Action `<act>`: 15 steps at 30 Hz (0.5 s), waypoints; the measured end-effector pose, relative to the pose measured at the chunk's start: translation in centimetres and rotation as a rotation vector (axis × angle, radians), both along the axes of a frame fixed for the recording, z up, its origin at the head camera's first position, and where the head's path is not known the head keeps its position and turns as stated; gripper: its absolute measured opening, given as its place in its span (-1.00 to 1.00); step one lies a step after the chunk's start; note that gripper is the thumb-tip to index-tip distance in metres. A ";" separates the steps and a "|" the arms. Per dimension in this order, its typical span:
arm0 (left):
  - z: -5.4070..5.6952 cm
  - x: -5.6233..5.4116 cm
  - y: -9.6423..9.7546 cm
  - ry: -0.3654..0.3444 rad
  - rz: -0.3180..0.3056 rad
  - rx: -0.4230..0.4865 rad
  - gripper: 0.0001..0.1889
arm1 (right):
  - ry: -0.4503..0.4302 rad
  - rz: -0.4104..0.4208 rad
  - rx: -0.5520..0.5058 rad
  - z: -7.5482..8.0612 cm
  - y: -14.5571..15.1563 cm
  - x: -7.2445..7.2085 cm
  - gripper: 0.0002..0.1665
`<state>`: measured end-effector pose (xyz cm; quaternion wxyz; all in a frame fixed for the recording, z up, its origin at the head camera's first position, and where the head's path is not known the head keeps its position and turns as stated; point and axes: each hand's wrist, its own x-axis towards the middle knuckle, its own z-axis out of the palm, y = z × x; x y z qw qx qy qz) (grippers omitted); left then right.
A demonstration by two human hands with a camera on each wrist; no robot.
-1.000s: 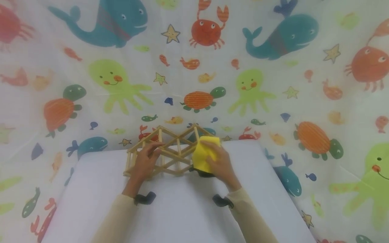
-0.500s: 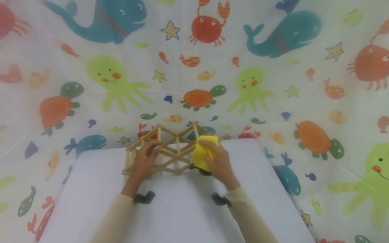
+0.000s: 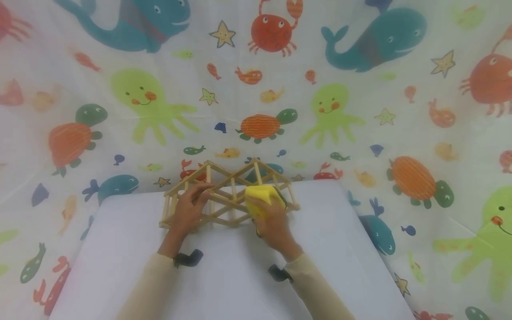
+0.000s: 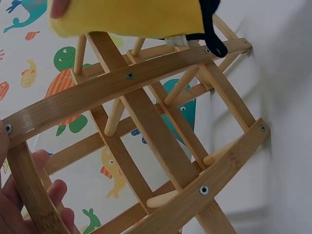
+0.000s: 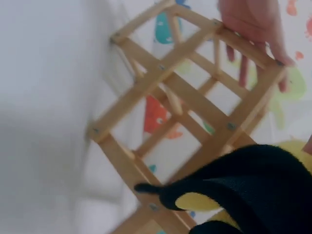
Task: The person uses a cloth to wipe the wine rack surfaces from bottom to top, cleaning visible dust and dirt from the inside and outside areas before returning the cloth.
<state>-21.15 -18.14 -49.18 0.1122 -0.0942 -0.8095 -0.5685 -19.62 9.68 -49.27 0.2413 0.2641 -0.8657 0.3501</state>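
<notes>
A folding lattice rack of light wooden slats and dowels (image 3: pixel 234 189) stands spread out at the back of the table. My left hand (image 3: pixel 189 209) holds its left part, thumb in front and fingers behind a slat (image 4: pixel 34 190) in the left wrist view. My right hand (image 3: pixel 274 226) grips a yellow cloth (image 3: pixel 256 194) with dark trim, against the rack's right part. The cloth (image 4: pixel 126 17) lies near an upper slat in the left wrist view. Its dark side (image 5: pixel 263 187) covers the lower right in the right wrist view, hiding most of the right hand.
A white-covered table (image 3: pixel 224 280) spreads beneath the rack and forearms. Behind and around it hangs a sheet (image 3: pixel 224 95) printed with sea animals, close to the rack's back. Dark wrist-worn pieces (image 3: pixel 190 258) sit at both cuffs.
My right hand has shifted left with the yellow cloth, uncovering the rack's right end. The left hand keeps its place on the rack. The head view has tilted slightly.
</notes>
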 end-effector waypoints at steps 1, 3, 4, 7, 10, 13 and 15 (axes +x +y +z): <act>0.0 0.0 0.0 0.002 0.000 0.002 -0.68 | 0.001 0.010 0.008 -0.3 -0.1 0.1 -0.30; -0.1 -0.1 0.0 0.011 0.001 0.001 -0.68 | -0.012 0.023 0.011 -0.9 -0.2 0.2 -0.26; -0.2 -0.1 0.0 0.015 0.001 -0.001 -0.69 | -0.017 0.028 0.003 -1.1 -0.2 0.3 -0.25; -0.2 -0.1 0.1 0.028 0.000 -0.002 -0.69 | -0.019 0.017 -0.036 -1.4 -0.1 0.5 -0.21; -0.2 -0.1 0.0 0.039 -0.005 0.003 -0.70 | 0.004 0.002 -0.096 -1.1 0.1 0.7 -0.21; -0.3 -0.1 -0.1 0.049 -0.011 0.006 -0.70 | -0.016 0.016 -0.134 -0.7 -0.2 0.6 -0.20; -0.3 -0.1 -0.2 0.046 -0.014 0.008 -0.70 | -0.056 0.026 -0.140 -0.7 -0.5 0.5 -0.20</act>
